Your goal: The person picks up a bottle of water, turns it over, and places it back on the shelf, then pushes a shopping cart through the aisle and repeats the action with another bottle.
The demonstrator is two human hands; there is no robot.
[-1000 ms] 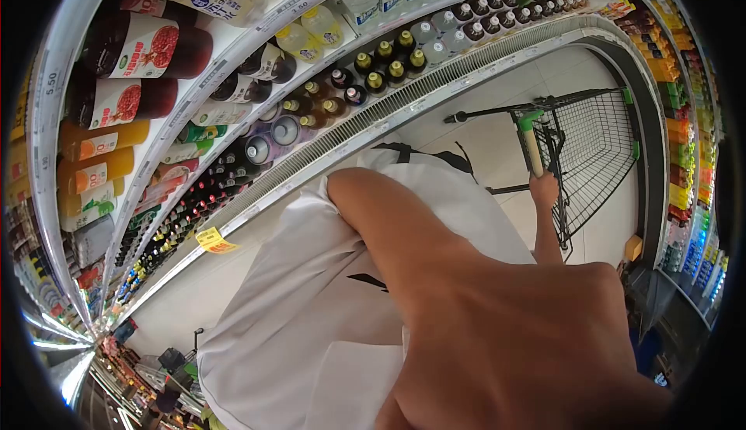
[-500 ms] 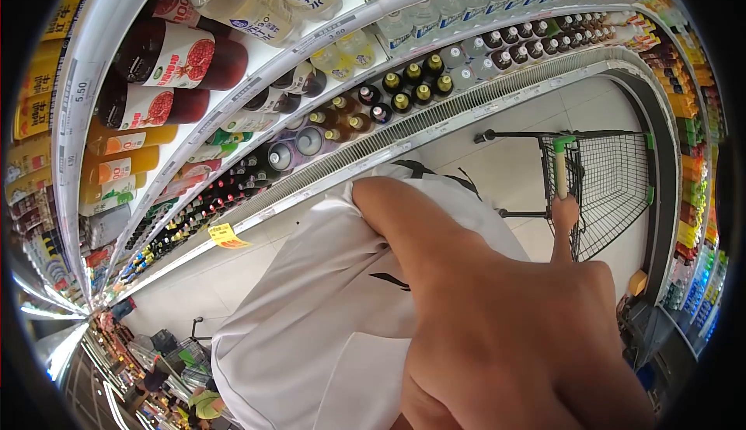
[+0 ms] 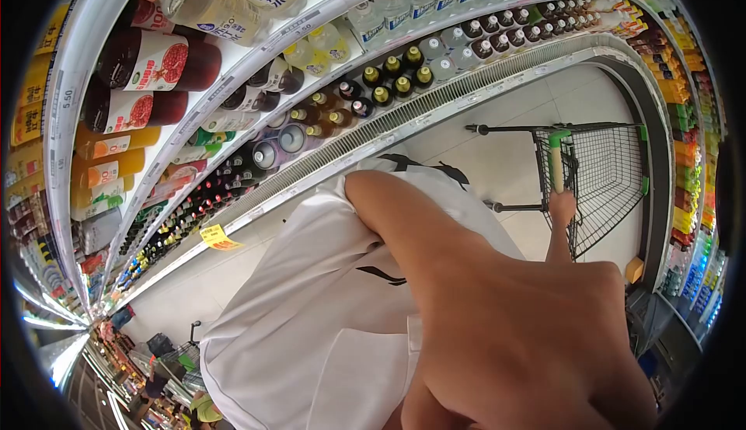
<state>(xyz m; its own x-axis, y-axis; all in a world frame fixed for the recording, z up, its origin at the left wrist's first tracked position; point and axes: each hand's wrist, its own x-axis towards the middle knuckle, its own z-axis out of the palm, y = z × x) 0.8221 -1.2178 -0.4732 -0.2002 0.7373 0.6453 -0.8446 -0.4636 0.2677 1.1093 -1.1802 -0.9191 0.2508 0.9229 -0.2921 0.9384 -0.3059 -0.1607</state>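
Note:
Close to the camera, my left hand (image 3: 521,337) fills the lower middle of the view, raised on the arm from the white sleeve. Its back faces the lens and its fingers are hidden. Farther down, my right hand (image 3: 562,206) is wrapped round the pale handle (image 3: 556,167) of a shopping cart (image 3: 610,170); the forearm runs behind the left hand. The cart is black wire with green corner pieces and stands on the tiled floor. White clothing (image 3: 303,313) with small black marks covers my body.
A long curved drinks shelf (image 3: 404,131) borders the floor. It holds pomegranate juice bottles (image 3: 159,61), soda water bottles (image 3: 202,6) and dark bottles with yellow caps (image 3: 400,80). A yellow price tag (image 3: 220,237) sticks out from its edge. Another cart (image 3: 186,368) and people stand at lower left.
The whole view has shifted slightly, so the shelves and cart appear a little farther left. My right hand keeps its grip on the cart handle, and the left hand stays near the lens.

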